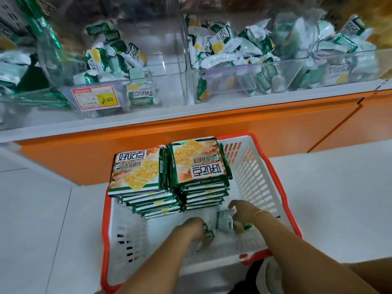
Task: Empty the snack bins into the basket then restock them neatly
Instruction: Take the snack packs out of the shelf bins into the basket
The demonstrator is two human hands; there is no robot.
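A white basket (254, 177) with an orange rim sits on the floor below the shelf. Two stacks of large green cracker packs (167, 177) fill its far half. Both my hands reach into its near half. My left hand (195, 230) is closed around small green-and-white snack packets (209, 233). My right hand (241, 211) grips more small packets (224, 222) low in the basket. Up on the shelf, the middle clear bin (161, 81) holds a part load of small packets, and the right clear bin (297, 66) is piled fuller.
A red and yellow price tag (96, 98) is stuck on the middle bin's front. The shelf has a white ledge and an orange base panel (254, 128). A further bin with green packs stands at the far left (25, 66). White floor tiles surround the basket.
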